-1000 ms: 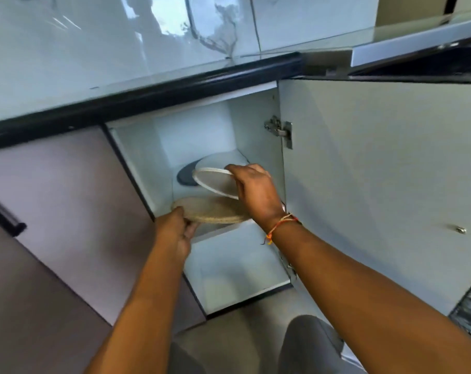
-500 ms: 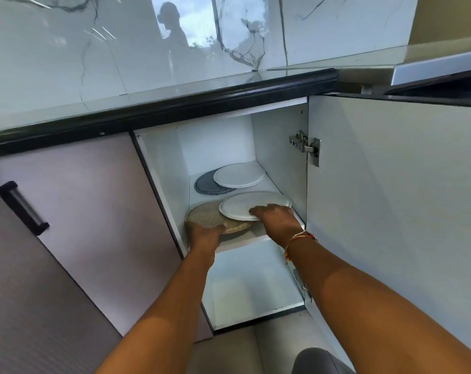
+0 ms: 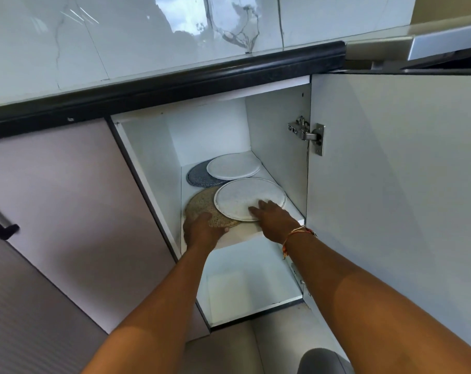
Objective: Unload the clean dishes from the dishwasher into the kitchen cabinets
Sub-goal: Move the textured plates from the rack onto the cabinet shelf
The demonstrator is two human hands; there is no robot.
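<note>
**Edges and room.** The cabinet (image 3: 278,157) stands open at centre frame. Its door (image 3: 390,184) is swung wide to the right, with the hinge (image 3: 307,133) exposed. The black countertop edge (image 3: 175,85) overhangs the opening across the upper frame. A closed door (image 3: 67,184) bounds the opening on the left. Both forearms enter from the lower frame through the open front. A tall gap separates the plates from the cabinet top.

**Upper shelf (image 3: 245,238).** 4 plates lie flat here.
- The grey plate (image 3: 198,176) is at the back left.
- The rear white plate (image 3: 233,167) overlaps the grey plate's right side, close to the back wall.
- The brown plate (image 3: 202,206) is at the front left, near the left wall.
- The front white plate (image 3: 245,198) overlaps the brown plate's right part and lies close to the right wall.

The brown plate's far edge meets the grey plate. A narrow strip of shelf shows between the front plates and the shelf lip.

**Grip.**
- The left hand (image 3: 204,230) holds the near rim of the brown plate, with the thumb on top and the fingers curled at the edge.
- The right hand (image 3: 274,217) lies on the near part of the front white plate. Its fingers are extended and close together, and they enclose nothing.
- A bracelet (image 3: 296,234) circles the right wrist.
</note>
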